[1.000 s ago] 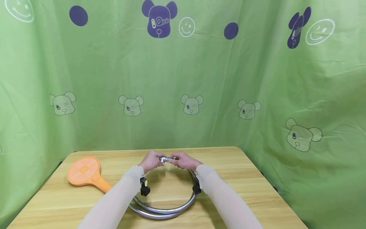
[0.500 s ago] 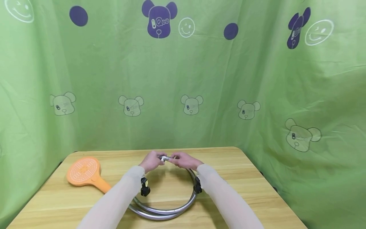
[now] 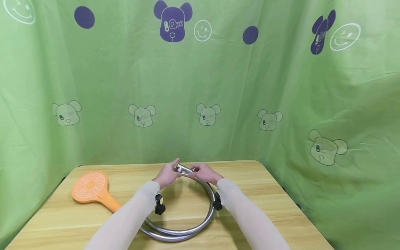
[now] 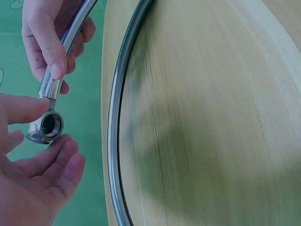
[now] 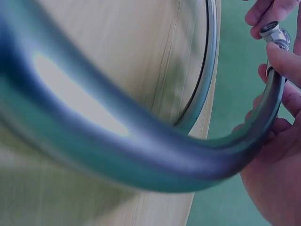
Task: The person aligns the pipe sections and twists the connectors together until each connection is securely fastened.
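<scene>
A silver shower hose (image 3: 175,238) loops over the table, and its end is raised at the back. My right hand (image 3: 204,173) grips the hose just behind that end, fingers wrapped round it in the left wrist view. At the tip sits a chrome fitting (image 4: 35,131) whose round threaded mouth faces the left wrist camera. Around the fitting my left hand (image 3: 166,174) is spread, thumb at its neck and loosely bent fingertips just under its lower rim. An orange shower head (image 3: 90,186) lies at the left; my left forearm hides the lower end of its handle.
The wooden table (image 3: 250,194) carries the hose and shower head. Green curtains (image 3: 175,139) printed with bear heads surround it behind and at both sides. A black wrist camera (image 3: 160,205) is strapped to my left wrist, another camera (image 3: 217,201) to my right.
My left fingers have loosened from their pinch on the fitting and spread apart. The fitting has risen and tilted, so more of it shows. The right hand keeps its hold.
</scene>
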{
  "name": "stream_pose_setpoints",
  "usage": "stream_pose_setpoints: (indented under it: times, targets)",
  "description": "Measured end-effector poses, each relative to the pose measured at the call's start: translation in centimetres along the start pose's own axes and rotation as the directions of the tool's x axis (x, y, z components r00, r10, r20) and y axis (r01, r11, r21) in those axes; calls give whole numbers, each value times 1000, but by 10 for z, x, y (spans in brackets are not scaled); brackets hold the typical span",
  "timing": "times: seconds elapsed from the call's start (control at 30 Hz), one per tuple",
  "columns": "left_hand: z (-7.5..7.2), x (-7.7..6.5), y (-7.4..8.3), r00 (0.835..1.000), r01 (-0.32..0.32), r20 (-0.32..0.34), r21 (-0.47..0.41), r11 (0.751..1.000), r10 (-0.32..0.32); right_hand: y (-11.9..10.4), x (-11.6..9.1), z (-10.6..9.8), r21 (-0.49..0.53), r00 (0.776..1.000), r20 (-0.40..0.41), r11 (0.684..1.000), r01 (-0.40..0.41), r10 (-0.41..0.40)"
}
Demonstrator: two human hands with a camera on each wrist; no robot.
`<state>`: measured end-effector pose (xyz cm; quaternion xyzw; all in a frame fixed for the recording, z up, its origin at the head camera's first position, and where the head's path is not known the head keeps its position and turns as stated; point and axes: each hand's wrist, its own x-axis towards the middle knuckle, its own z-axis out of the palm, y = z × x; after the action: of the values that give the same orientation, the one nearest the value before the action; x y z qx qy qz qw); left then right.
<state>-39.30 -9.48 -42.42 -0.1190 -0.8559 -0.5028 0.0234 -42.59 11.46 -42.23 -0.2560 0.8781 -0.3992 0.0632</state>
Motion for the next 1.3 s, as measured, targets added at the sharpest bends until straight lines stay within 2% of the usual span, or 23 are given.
stream_pose_setpoints:
  times: [0.3, 0.6, 0.83, 1.03, 1.3]
  targets:
    - [0, -3, 0, 1000, 18, -11, 63, 998, -18, 15, -2, -5, -18, 996, -79, 999, -43, 42]
    - [-1, -3, -5, 1000, -12, 6, 134, 991, 12, 27, -9, -9, -12, 983, -147, 993, -114, 111]
    - [-3, -5, -10, 1000, -19, 18, 177, 984, 16, 35, -10, -10, -60, 970, -205, 988, -144, 129]
    - [-7, -11, -9, 1000, 10, 26, 182, 983, -15, 36, -12, -11, -62, 952, -253, 979, -195, 174]
    - [-12, -16, -11, 1000, 15, 19, 216, 976, -19, 39, -19, -14, -101, 925, -305, 958, -267, 226]
